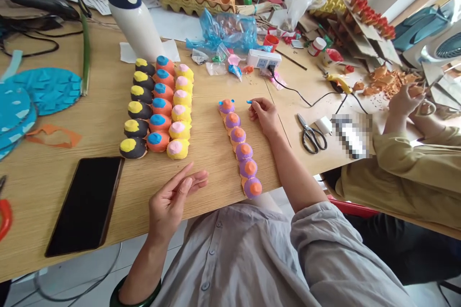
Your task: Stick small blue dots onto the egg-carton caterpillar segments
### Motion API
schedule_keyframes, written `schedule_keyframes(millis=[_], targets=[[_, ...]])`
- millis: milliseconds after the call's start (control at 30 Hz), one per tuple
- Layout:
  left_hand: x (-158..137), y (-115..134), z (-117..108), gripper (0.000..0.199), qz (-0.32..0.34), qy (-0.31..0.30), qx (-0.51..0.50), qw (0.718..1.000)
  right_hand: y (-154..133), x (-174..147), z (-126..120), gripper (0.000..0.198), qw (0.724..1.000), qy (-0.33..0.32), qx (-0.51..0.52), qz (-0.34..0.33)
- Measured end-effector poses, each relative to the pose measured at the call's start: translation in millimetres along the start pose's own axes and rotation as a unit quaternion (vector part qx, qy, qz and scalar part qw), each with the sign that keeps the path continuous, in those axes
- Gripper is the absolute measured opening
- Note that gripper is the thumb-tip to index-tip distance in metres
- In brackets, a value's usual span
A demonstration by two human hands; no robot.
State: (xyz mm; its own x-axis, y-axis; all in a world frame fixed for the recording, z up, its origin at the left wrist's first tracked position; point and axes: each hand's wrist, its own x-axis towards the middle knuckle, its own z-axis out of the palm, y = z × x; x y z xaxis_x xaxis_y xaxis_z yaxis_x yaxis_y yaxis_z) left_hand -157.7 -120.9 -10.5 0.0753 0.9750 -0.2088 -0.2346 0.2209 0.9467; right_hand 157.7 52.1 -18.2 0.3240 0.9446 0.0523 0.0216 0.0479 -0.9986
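Step in hand, my read: fixing small blue bits to the domes of the purple strip (245, 151), one pair per dome. Strip runs away from the near edge of the surface (205, 129), its near end right at that edge. Far-end dome carries blue tabs (232, 101) on both sides; none visible on the other five. Right hand (265, 114) is beside the far end, fingertips pinched on a blue piece (249, 102), just off the strip. Left hand (172, 204) is well apart from it, over the near edge, fingers loosely extended, nothing visible in it. Next move probably calls for a short reach left to the second dome, piece turned to match the far-end pair, light press; left hand could steady the strip. Watch the near end: a pull toward the body could push it over the edge. Side room is good: bare wood between strip and dome block (158, 105) on the left, some more to the right before the scissors (312, 136). Beyond the far end, the power strip (264, 60) and its cable (290, 90) limit reach toward the far edge.
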Motion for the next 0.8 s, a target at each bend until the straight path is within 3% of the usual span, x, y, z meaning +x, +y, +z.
schedule_keyframes(millis=[167, 433, 800], targets=[[1, -1, 2, 0.041, 0.01, 0.002, -0.011, 1.0, 0, 3, -1, 0.036, 1.0, 0.003, 0.0, 0.003], [0, -6, 16, 0.046, 0.095, 0.056, 0.105, 0.988, 0, 5, 3, 0.026, 1.0, -0.007, -0.012, 0.002], [2, 0, 26, 0.052, 0.11, 0.101, 0.16, 0.976, 8, 4, 10, 0.024, 0.999, -0.026, -0.016, -0.012]])
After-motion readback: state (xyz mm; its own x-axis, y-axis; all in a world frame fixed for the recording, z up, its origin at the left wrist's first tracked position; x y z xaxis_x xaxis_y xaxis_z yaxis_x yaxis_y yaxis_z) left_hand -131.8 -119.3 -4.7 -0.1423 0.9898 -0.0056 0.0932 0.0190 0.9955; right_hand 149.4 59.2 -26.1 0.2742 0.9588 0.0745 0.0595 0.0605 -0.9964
